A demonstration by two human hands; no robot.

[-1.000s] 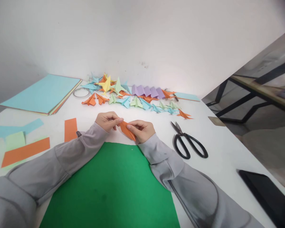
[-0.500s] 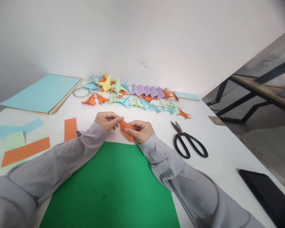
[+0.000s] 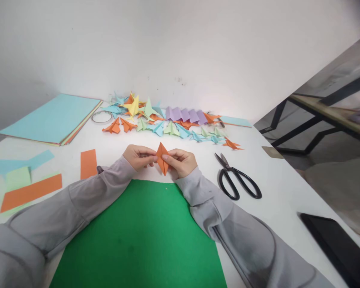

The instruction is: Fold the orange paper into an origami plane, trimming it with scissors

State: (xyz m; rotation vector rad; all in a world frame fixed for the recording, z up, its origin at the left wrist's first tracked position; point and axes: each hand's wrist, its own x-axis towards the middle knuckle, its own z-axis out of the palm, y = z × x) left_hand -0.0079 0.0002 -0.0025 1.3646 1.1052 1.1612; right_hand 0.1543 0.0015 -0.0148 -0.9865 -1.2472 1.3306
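A small folded orange paper (image 3: pixel 161 154), diamond-shaped with a crease down its middle, is held upright between my two hands. My left hand (image 3: pixel 139 157) pinches its left edge between thumb and fingers. On the other side my right hand (image 3: pixel 181 161) grips the right edge, its thumb lying across the front face. Both hands are just beyond the far edge of a green sheet (image 3: pixel 144 232). The fingers behind the paper are partly hidden.
Black-handled scissors (image 3: pixel 238 176) lie to the right, with a black phone-like device (image 3: pixel 337 244) nearer. Folded paper figures (image 3: pixel 171 128) line the wall. Coloured sheets (image 3: pixel 54 118) are stacked at back left, a wire coil (image 3: pixel 102 117) beside them. Orange strips (image 3: pixel 33 193) lie at left.
The orange paper has turned from a slant to upright, its point now facing up. My left hand has shifted from its top corner to its left edge.
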